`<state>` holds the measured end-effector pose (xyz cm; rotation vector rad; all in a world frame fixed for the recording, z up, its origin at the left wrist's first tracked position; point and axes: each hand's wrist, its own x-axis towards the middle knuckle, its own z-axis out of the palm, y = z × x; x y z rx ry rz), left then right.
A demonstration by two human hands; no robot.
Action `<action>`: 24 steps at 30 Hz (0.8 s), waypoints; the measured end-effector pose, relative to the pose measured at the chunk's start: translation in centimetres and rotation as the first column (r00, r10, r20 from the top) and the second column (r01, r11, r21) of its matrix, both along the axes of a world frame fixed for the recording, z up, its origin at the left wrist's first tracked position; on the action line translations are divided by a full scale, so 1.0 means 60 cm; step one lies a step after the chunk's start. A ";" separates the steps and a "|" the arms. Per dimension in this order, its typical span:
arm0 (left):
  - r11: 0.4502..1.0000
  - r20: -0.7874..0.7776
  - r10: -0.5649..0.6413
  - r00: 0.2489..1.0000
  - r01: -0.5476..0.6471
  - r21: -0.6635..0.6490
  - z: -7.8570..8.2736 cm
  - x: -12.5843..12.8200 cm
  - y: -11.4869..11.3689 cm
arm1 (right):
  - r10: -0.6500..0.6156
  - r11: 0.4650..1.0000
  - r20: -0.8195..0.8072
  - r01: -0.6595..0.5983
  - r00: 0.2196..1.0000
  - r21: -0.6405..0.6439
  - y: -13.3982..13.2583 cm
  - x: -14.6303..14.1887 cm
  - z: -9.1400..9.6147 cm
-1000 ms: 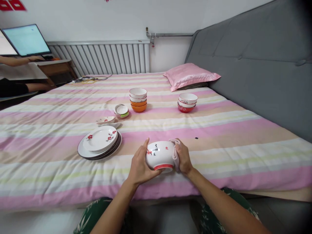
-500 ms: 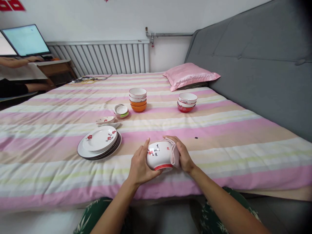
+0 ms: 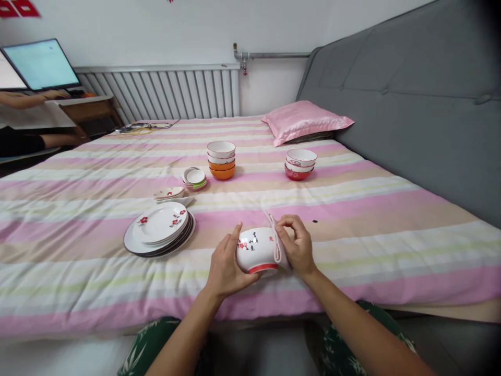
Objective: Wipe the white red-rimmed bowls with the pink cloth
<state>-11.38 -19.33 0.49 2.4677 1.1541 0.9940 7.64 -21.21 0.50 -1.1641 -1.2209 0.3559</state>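
Striped bedding fills most of the view; another person's forearm and leg are cut off by the left edge. Over the near part of the bed, a white bowl sits tilted in the closed grip of the left hand, its inside turned out of sight. The right hand pinches a pink cloth at the bowl's right side, hiding part of it. How many plates are stacked nearby is hard to make out.
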 end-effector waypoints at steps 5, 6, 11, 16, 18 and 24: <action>1.000 0.001 0.003 1.000 -0.003 -0.015 0.001 -0.001 0.000 | 0.036 0.999 0.070 -0.033 0.997 -0.042 -0.014 -0.002 0.003; 1.000 0.001 0.004 1.000 -0.004 -0.021 0.001 -0.001 0.001 | 0.071 0.997 0.089 -0.067 0.993 -0.048 -0.017 -0.002 0.003; 0.997 0.027 0.003 1.000 -0.001 -0.077 0.001 -0.003 0.005 | 0.240 0.971 0.215 -0.238 0.947 -0.035 -0.025 -0.009 -0.002; 0.991 0.043 0.014 0.999 -0.008 -0.133 0.002 -0.003 0.009 | 0.218 0.975 0.298 -0.221 0.929 -0.024 -0.020 -0.013 -0.004; 0.988 0.035 0.017 0.999 -0.011 -0.154 0.000 -0.003 0.009 | 0.214 0.976 0.299 -0.212 0.930 -0.040 -0.018 -0.012 -0.003; 0.980 0.069 0.039 0.997 -0.025 -0.195 -0.004 -0.004 0.008 | 0.302 0.951 0.205 -0.280 0.931 -0.129 -0.011 0.000 -0.004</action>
